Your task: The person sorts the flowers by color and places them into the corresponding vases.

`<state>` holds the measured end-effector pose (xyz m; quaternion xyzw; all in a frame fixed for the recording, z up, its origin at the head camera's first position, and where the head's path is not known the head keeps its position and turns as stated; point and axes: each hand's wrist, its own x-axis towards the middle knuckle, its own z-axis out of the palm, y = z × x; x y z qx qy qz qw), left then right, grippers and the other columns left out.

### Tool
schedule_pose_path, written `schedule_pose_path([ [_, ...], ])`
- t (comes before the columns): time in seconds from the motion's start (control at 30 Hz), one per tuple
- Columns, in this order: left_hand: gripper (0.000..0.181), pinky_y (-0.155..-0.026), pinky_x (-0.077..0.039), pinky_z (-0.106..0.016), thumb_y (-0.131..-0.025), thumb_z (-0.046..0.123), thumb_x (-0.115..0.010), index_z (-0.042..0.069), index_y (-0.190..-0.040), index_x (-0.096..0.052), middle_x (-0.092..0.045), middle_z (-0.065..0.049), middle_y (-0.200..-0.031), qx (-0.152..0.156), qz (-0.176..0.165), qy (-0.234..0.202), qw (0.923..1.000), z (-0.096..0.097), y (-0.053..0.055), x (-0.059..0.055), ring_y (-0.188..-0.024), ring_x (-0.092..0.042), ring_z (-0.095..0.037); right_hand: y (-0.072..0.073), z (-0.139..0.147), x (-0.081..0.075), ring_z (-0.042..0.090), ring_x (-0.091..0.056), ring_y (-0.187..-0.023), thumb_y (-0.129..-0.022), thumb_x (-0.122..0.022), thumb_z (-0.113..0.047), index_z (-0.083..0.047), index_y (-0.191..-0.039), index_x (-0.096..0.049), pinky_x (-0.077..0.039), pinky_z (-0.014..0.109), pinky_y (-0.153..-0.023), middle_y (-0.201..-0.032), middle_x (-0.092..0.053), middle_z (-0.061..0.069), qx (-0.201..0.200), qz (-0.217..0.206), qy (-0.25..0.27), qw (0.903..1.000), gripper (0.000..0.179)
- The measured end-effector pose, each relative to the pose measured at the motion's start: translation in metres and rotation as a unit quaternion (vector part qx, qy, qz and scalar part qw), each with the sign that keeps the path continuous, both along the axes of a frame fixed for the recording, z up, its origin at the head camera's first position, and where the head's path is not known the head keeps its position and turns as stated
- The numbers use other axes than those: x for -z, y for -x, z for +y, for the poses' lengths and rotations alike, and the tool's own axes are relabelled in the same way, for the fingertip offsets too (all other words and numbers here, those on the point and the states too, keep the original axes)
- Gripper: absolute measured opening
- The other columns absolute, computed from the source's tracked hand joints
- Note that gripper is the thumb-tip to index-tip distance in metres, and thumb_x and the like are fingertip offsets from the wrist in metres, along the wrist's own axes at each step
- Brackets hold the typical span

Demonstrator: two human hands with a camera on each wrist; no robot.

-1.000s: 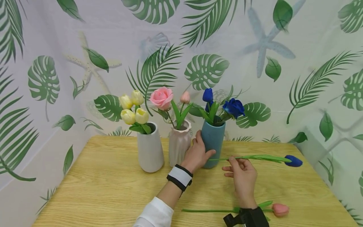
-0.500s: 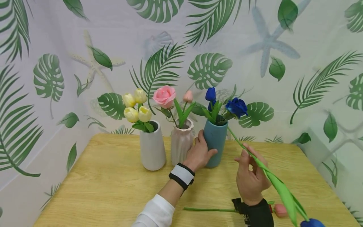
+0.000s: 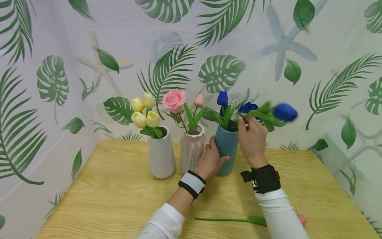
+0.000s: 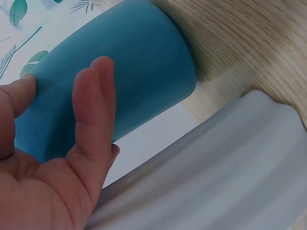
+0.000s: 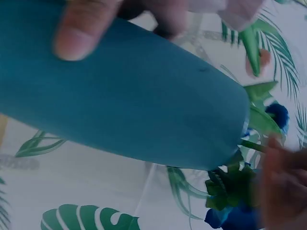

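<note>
My left hand (image 3: pixel 209 161) holds the side of a teal vase (image 3: pixel 226 141), thumb at the front and fingers on its left. In the left wrist view, thumb and fingers lie against the vase wall (image 4: pixel 148 52). My right hand (image 3: pixel 254 141) pinches a blue tulip (image 3: pixel 285 112) by its stem beside the vase mouth, the bloom pointing right. In the right wrist view, the stem (image 5: pixel 252 145) runs from blurred fingers (image 5: pixel 283 187) to the vase rim. A blue tulip bud (image 3: pixel 222 98) and a blue rose (image 3: pixel 247 108) stand in the vase, the rose partly hidden.
Left of the teal vase stand a pinkish fluted vase (image 3: pixel 188 152) with a pink rose (image 3: pixel 174 100), and a white vase (image 3: pixel 161 156) with pale yellow tulips (image 3: pixel 138 119). A pink tulip (image 3: pixel 302 219) lies at the table's front, partly under my right sleeve (image 3: pixel 282 212).
My right hand has turned the blue tulip, lifted it from beside the vase and brought its stem to the vase mouth. My left hand has stayed on the teal vase.
</note>
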<state>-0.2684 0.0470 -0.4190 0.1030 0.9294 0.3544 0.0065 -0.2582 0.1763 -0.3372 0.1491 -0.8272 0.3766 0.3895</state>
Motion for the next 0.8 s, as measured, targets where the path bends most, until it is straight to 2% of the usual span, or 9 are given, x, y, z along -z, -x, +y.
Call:
schedule_pose_path([
  [0.07,0.09,-0.091,-0.052,-0.046,-0.096,0.046,-0.061,0.006,-0.156,-0.008,-0.042,-0.024,-0.144,0.004,0.009,0.003,0.9999,-0.001,-0.001,0.0,-0.114,-0.061,-0.037,0.02,0.016,0.012,0.026,-0.066,-0.071,-0.107,-0.046,-0.019,0.002,-0.129,-0.06,-0.052,0.037,-0.066,-0.112,-0.064,0.025,-0.031,-0.103,-0.031,0.9937,0.034],
  [0.13,0.09,-0.091,-0.053,-0.045,-0.097,0.047,-0.06,0.005,-0.156,-0.008,-0.043,-0.024,-0.142,0.008,0.013,0.006,0.9999,-0.001,-0.001,0.0,-0.113,-0.062,-0.037,0.043,0.035,0.037,0.016,-0.068,-0.074,-0.107,-0.043,-0.031,-0.011,-0.136,-0.058,-0.052,0.043,-0.061,-0.12,-0.065,0.017,-0.043,-0.146,-0.042,0.9874,0.038],
  [0.2,0.09,-0.09,-0.053,-0.045,-0.097,0.047,-0.06,0.005,-0.157,-0.007,-0.044,-0.024,-0.142,0.01,0.015,0.008,0.9998,-0.002,-0.001,0.001,-0.112,-0.062,-0.037,0.065,0.052,0.068,0.005,-0.067,-0.072,-0.107,-0.044,-0.035,-0.02,-0.14,-0.057,-0.051,0.042,-0.057,-0.126,-0.066,0.008,-0.056,-0.117,-0.02,0.9914,0.039],
  [0.23,0.09,-0.091,-0.052,-0.046,-0.097,0.046,-0.06,0.006,-0.157,-0.007,-0.043,-0.024,-0.142,0.009,0.013,0.004,0.9999,-0.002,-0.001,0.0,-0.113,-0.061,-0.037,0.066,0.055,0.075,0.005,-0.068,-0.07,-0.106,-0.045,-0.034,-0.021,-0.14,-0.057,-0.051,0.042,-0.055,-0.125,-0.067,0.008,-0.061,-0.093,-0.001,0.9938,0.038],
  [0.33,0.09,-0.093,-0.051,-0.046,-0.097,0.046,-0.06,0.007,-0.157,-0.007,-0.043,-0.024,-0.143,0.003,0.007,0.004,1.0,-0.002,0.0,0.0,-0.115,-0.06,-0.036,0.033,0.039,0.064,0.01,-0.068,-0.065,-0.105,-0.049,-0.024,-0.014,-0.132,-0.065,-0.047,0.032,-0.048,-0.109,-0.073,0.011,-0.064,-0.036,0.035,0.9967,0.033],
  [0.43,0.09,-0.093,-0.051,-0.046,-0.096,0.047,-0.06,0.007,-0.157,-0.007,-0.042,-0.023,-0.144,-0.005,0.004,0.003,1.0,-0.002,0.0,0.0,-0.116,-0.06,-0.036,-0.016,0.013,0.039,0.017,-0.068,-0.06,-0.102,-0.05,-0.007,0.001,-0.122,-0.069,-0.04,0.022,-0.045,-0.086,-0.072,0.02,-0.052,-0.023,0.044,0.9974,0.028],
  [0.5,0.09,-0.092,-0.052,-0.046,-0.097,0.046,-0.06,0.007,-0.158,-0.007,-0.042,-0.023,-0.145,-0.004,0.004,0.006,1.0,-0.001,-0.001,0.001,-0.117,-0.059,-0.036,-0.035,0.006,0.041,0.011,-0.065,-0.056,-0.099,-0.053,-0.001,0.004,-0.117,-0.07,-0.031,0.02,-0.041,-0.075,-0.071,0.017,-0.038,-0.027,0.034,0.9983,0.025],
  [0.63,0.086,-0.091,-0.052,-0.047,-0.099,0.038,-0.06,0.004,-0.157,-0.007,-0.037,-0.026,-0.148,0.001,-0.002,-0.017,0.9999,-0.002,-0.007,0.006,-0.118,-0.059,-0.038,-0.054,0.006,0.064,0.005,-0.058,-0.051,-0.097,-0.056,0.002,0.004,-0.115,-0.07,-0.031,0.022,-0.04,-0.07,-0.07,0.011,-0.021,-0.096,0.007,0.9951,0.023],
  [0.8,0.077,-0.099,-0.048,-0.047,-0.101,0.028,-0.055,0.002,-0.157,-0.009,-0.032,-0.029,-0.151,0.019,-0.009,-0.044,0.9988,-0.01,-0.017,0.009,-0.126,-0.053,-0.039,-0.061,0.013,0.085,0.006,-0.055,-0.049,-0.097,-0.057,0.001,0.004,-0.116,-0.068,-0.034,0.027,-0.04,-0.076,-0.069,0.012,-0.034,-0.156,-0.001,0.9872,0.023],
])
